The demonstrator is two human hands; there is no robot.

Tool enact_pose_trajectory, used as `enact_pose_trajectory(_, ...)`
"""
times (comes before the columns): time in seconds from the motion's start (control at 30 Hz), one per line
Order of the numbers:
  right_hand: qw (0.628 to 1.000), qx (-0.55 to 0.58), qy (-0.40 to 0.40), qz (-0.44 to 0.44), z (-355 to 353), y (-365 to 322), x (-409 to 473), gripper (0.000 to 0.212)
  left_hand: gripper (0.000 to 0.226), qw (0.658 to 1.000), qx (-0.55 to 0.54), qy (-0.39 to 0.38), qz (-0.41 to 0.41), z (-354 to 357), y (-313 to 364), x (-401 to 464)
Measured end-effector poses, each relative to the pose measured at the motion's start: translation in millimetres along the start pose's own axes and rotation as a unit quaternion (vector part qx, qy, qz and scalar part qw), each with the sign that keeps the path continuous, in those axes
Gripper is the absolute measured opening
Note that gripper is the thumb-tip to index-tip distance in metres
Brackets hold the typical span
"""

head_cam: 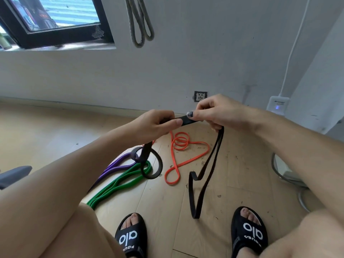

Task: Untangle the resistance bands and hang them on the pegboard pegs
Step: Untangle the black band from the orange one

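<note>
Nearest me, two black slippers (pixel 132 237) stand on the wood floor (pixel 46 131). Above them my left hand (pixel 154 123) and right hand (pixel 214 112) both pinch the black band (pixel 202 174) — its loops dangle down. Beyond lie green (pixel 119 183), purple (pixel 113 166) and orange (pixel 178 146) bands (loosely coiled); a grey band (pixel 139 21) hangs on the wall.

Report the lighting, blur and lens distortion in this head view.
Head view: even daylight, soft shadows, no glare; wide-angle lens bows the floor edge and swells both forearms; the black band between left hand and right hand stays fairly sharp.
</note>
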State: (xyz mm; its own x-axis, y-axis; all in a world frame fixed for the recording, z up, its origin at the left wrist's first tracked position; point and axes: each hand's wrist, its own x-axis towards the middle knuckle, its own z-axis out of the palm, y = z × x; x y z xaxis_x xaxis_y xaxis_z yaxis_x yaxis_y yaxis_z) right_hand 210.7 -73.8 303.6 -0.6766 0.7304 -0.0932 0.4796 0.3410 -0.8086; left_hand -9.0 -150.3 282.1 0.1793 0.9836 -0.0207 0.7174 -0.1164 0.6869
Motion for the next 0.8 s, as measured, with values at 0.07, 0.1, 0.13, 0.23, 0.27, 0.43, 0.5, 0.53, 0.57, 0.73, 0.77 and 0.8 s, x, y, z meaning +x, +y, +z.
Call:
enact_pose_trajectory(0.07, 1.0, 0.024, -0.013, -0.001, 2.1, -1.9, 0.2, 0.037, 0.039, 0.999, -0.035, 0.001, 0.0, 0.8, 2.4, 0.0)
enact_pose_trajectory(0.1, 0.999, 0.042, -0.018, 0.0, 3.8, -3.0, 0.3, 0.037, 0.04, 0.999, -0.051, 0.001, 0.004, 0.5, 2.0, 0.0)
enact_pose_trajectory(0.13, 0.998, 0.054, -0.023, 0.0, 5.7, -4.3, 0.5, 0.036, 0.04, 0.998, -0.059, 0.001, 0.009, -0.2, 1.9, -0.1)
enact_pose_trajectory(0.23, 0.998, 0.049, -0.043, -0.014, 12.2, -7.5, 0.7, 0.034, 0.041, 0.998, -0.067, 0.001, 0.015, -1.6, 4.1, -1.6)
enact_pose_trajectory(0.27, 0.998, 0.051, -0.044, -0.019, 12.9, -8.1, 0.0, 0.033, 0.04, 0.997, -0.076, -0.003, 0.015, -1.4, 5.7, -1.9)
enact_pose_trajectory(0.43, 0.993, 0.113, -0.012, -0.013, 0.2, -5.7, -2.5, 0.032, 0.041, 0.988, -0.147, -0.039, -0.025, -4.8, 1.7, -10.9)
enact_pose_trajectory(0.5, 0.989, 0.144, 0.017, -0.003, -6.1, -0.1, -1.5, 0.03, 0.042, 0.991, -0.118, -0.05, -0.033, -7.1, -5.3, -14.9)
enact_pose_trajectory(0.53, 0.99, 0.138, 0.026, -0.001, -8.0, 3.2, -0.8, 0.03, 0.041, 0.991, -0.115, -0.052, -0.039, -7.3, -8.3, -15.5)
enact_pose_trajectory(0.57, 0.992, 0.123, 0.027, 0.0, -8.3, 5.9, -0.2, 0.03, 0.04, 0.989, -0.126, -0.052, -0.05, -7.0, -10.7, -15.3)
enact_pose_trajectory(0.73, 0.996, 0.089, -0.02, 0.008, 3.2, 4.4, 1.8, 0.031, 0.04, 0.985, -0.149, -0.054, -0.06, -1.0, -10.7, -10.8)
enact_pose_trajectory(0.77, 0.997, 0.073, -0.026, 0.005, 6.1, 2.2, 2.3, 0.031, 0.044, 0.986, -0.145, -0.056, -0.059, -0.6, -12.0, -9.7)
enact_pose_trajectory(0.8, 0.998, 0.06, -0.027, 0.005, 8.2, 0.9, 3.6, 0.03, 0.046, 0.987, -0.141, -0.059, -0.055, -0.8, -13.1, -9.2)
